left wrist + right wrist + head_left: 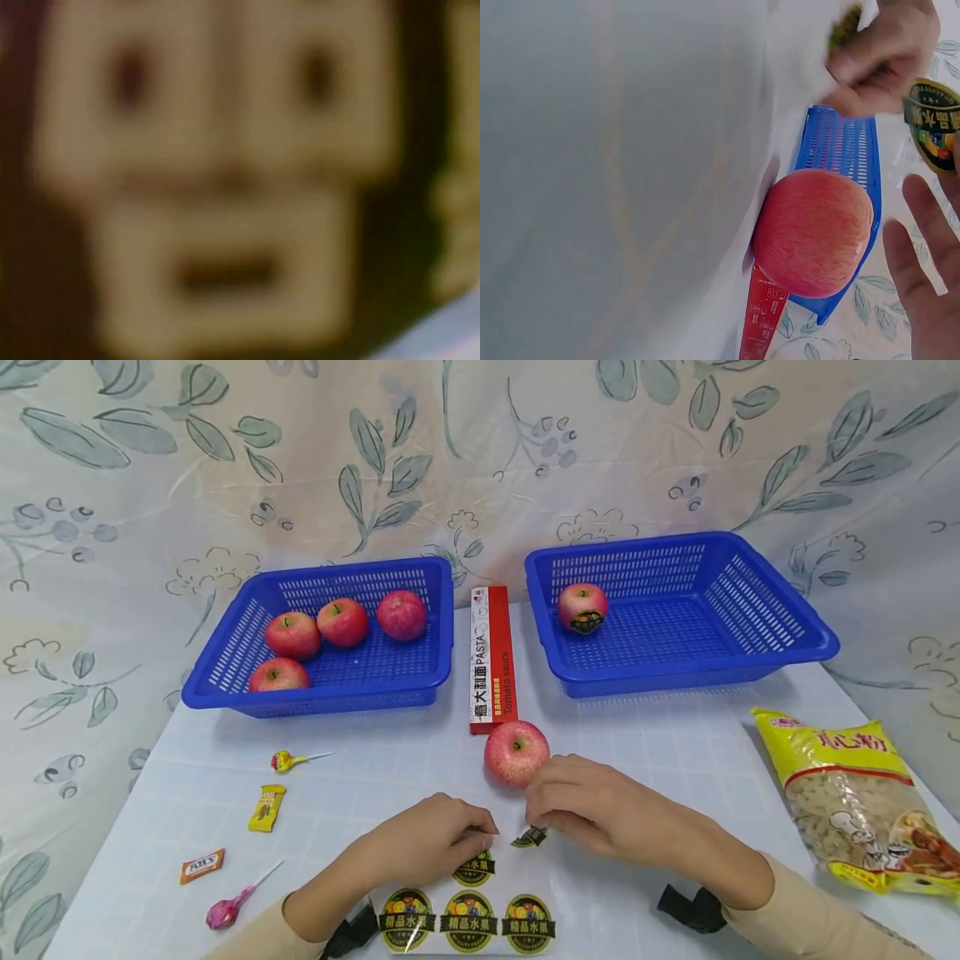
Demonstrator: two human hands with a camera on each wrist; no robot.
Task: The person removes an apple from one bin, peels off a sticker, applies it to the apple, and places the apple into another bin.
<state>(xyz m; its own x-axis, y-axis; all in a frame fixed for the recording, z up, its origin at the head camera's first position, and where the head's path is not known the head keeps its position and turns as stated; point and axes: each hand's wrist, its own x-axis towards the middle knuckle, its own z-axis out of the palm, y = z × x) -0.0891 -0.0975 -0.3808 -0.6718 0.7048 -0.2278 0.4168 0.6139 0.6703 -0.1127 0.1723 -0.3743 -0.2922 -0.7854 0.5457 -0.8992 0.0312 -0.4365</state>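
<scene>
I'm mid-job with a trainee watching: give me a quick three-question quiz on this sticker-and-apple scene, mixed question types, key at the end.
1. How many apples lie in the left basket?
2. True or false: the apple in the right basket already carries a sticker.
3. What does the right hand pinch? A) a lollipop B) a peeled sticker C) the pasta box

Key
1. Four.
2. True: a dark label shows on its front.
3. B. The left hand presses on the sticker sheet, and the loose apple sits just beyond the fingers.
</scene>
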